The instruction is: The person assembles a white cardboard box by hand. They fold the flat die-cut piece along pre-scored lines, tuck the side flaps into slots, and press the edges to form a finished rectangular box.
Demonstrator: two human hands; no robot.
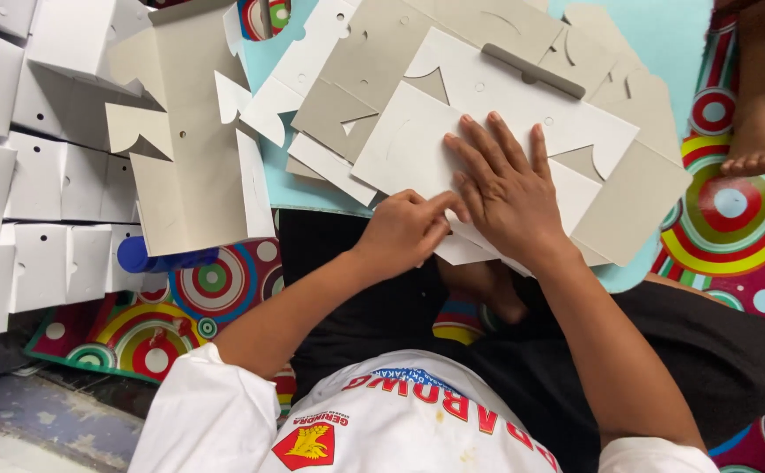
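A flat white die-cut cardboard sheet lies on top of a pile of similar white and grey sheets in front of me. My right hand rests flat on it, fingers spread, pressing down on its near part. Just to its left, my left hand has curled fingers pinching the near edge of the same sheet, its fingertips touching my right hand. The sheet's near edge sits over my lap, above my dark trousers.
Folded white boxes are stacked along the left. A half-folded grey and white box blank leans beside them, with a blue round object below it. A colourful circle-patterned mat covers the floor. Another person's bare foot stands at the upper right.
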